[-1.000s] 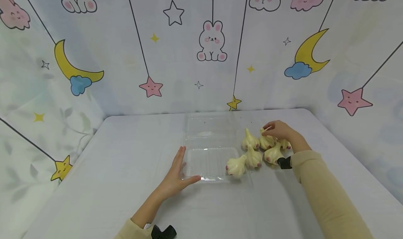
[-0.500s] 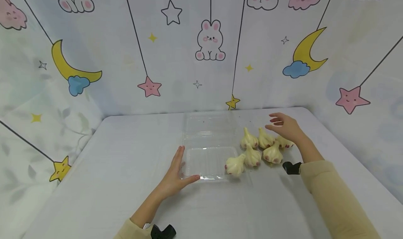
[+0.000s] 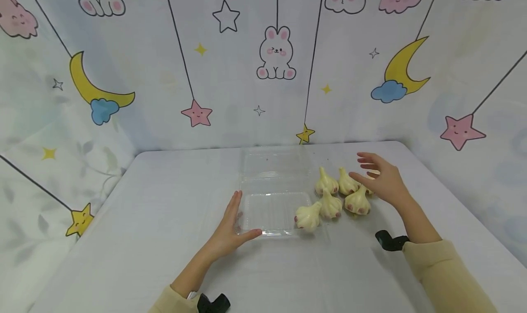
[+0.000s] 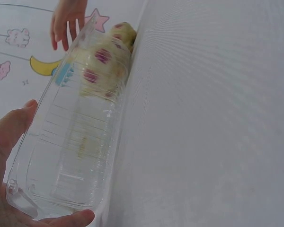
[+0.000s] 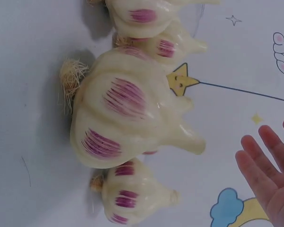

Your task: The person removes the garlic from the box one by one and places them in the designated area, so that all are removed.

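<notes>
A clear plastic clamshell box (image 3: 273, 214) lies with its lid folded back on the table. My left hand (image 3: 226, 230) rests against its left end, fingers straight along the side and thumb at the front edge; the left wrist view shows that hand (image 4: 9, 165) around the box's end. Several pale garlic bulbs (image 3: 330, 205) with purple patches stand in a cluster at the box's right. One garlic bulb (image 3: 308, 217) overlaps the box's right edge. My right hand (image 3: 383, 180) hovers over the cluster's right side, fingers spread and holding nothing, partly hiding a rear bulb.
A white cloth covers the table (image 3: 164, 203). Behind it hangs a printed backdrop (image 3: 230, 75) with rabbits, moons and stars. A black wrist mount (image 3: 391, 241) sticks out beside the right sleeve, and another black mount (image 3: 213, 303) beside the left one.
My right hand was at a back garlic bulb, then lifted off and moved right and nearer to me, fingers spreading. The bulb stays standing there. My left hand and the box have kept their place.
</notes>
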The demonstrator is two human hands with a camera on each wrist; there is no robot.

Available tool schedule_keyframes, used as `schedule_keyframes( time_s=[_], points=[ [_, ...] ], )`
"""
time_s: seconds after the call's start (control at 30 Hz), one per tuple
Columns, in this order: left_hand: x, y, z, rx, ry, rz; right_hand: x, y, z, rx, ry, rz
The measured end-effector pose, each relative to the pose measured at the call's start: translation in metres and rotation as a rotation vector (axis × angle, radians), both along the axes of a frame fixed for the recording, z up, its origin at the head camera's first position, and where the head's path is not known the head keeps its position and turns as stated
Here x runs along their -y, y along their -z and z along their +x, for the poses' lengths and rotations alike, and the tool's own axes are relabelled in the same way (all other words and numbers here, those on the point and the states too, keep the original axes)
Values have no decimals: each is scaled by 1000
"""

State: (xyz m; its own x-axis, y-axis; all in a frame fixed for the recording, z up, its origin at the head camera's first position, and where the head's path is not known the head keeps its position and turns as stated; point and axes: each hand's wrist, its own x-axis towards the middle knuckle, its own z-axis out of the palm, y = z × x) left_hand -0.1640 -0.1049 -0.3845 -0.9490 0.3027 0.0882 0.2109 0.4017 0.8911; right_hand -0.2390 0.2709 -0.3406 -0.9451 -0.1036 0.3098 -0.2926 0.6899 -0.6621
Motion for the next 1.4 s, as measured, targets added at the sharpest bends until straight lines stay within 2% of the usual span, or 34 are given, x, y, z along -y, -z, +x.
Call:
schedule_keyframes(
  time_s=[0.27,0.53,0.77,1.07,1.23,1.4],
  points=[
    [-1,0,0,-3,-4,0,12,3,18,-85,-24,-3],
    [-2,2,-1,-9,-10,5,25,9,36,-119,-36,10],
    [5,38,-19,-47,2,-23,36,10,50,-151,-50,-22],
    [6,39,-20,-54,-3,-48,55,22,61,-160,-82,-19],
    [7,38,-19,-68,0,-52,67,28,66,-149,-135,-28],
    [7,38,-19,-48,0,-53,78,33,69,-149,-154,-24]
  ],
)
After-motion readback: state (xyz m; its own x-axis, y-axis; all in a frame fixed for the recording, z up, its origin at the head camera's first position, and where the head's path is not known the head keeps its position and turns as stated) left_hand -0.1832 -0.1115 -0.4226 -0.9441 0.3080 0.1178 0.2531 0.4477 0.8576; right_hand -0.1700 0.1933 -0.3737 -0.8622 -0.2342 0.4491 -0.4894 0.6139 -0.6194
